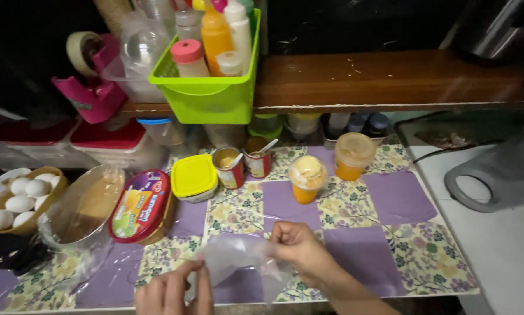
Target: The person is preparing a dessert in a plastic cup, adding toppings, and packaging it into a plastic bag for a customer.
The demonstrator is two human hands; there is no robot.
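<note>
Both of my hands hold a thin clear plastic bag (232, 259) just above the purple and floral tablecloth (390, 198), near the front edge. My left hand (171, 291) pinches the bag's lower left side. My right hand (300, 248) grips its right side with the fingers closed. Beyond the bag stand two lidded plastic cups of orange drink, one (307, 178) close in front of my right hand and a second cup (353, 155) farther back right.
Two open tins (229, 167) with spoons and a yellow-lidded tub (193, 177) sit mid-table. A red oval ice-cream tub (140, 205), a bag-covered bowl (87, 210) and a bowl of white eggs (23, 201) lie left. A green basket of bottles (206, 96) hangs off the wooden shelf. A grey appliance (495, 178) stands right.
</note>
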